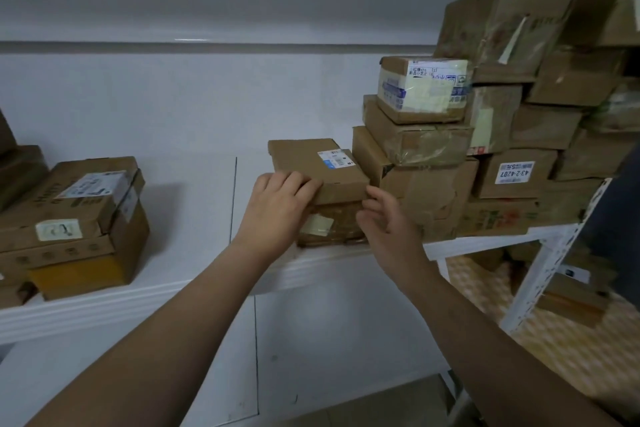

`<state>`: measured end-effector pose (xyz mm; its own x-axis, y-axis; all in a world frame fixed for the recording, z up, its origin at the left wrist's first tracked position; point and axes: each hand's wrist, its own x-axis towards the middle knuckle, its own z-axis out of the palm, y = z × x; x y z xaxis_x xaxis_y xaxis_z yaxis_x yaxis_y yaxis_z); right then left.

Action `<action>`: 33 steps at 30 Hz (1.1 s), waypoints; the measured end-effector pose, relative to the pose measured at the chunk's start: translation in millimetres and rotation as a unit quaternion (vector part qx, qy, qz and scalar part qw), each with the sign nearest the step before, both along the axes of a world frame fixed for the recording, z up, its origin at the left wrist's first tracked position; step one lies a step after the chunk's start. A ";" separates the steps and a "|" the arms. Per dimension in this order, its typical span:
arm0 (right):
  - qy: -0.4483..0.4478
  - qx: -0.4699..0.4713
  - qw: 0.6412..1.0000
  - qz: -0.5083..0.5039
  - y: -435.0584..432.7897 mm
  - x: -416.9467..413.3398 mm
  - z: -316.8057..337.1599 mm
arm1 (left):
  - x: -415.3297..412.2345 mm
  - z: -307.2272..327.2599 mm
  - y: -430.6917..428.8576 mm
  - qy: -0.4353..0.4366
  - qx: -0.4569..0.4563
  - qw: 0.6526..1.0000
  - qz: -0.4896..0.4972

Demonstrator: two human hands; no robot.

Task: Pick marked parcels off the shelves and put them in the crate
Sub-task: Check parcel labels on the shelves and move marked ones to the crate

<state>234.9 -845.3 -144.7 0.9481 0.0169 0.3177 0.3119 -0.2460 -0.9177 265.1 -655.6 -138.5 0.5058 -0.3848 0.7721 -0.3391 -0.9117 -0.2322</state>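
1. The flat parcel, brown cardboard with a small white and blue label on its top, lies on a taped lower box at the front of the white shelf.
2. The left hand holds the parcel's near left corner, its fingers bent over the top edge. The thumb is hidden, so the grip underneath seems likely but is not plainly shown.
3. The right hand is at the parcel's near right corner, fingers loosely spread and holding nothing. Its thumb tip is at the cardboard edge, and I cannot tell whether it touches.
4. Just right of the parcel rises a stack of worn boxes. One on top of it carries a big pale label.
5. Further right, another box bears an upside-down tag reading 43-2-4207. More cartons are piled above and beside it.
6. Well apart on the left of the shelf sits a separate pile of boxes.
7. A white perforated metal rack stands at the right, with a lower level of parcels blurred beneath it.
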 end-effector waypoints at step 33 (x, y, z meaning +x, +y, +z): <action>-0.169 0.044 0.983 0.064 74.9 22.8 11.9 | -81.8 14.9 111.1 0.016 -0.159 0.987 -0.011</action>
<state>257.8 -770.4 -132.8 0.7802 0.0866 0.6195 0.6255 -0.1088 -0.7726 183.3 -544.5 -123.6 0.5264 -0.1354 0.8394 -0.3612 -0.9293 0.0767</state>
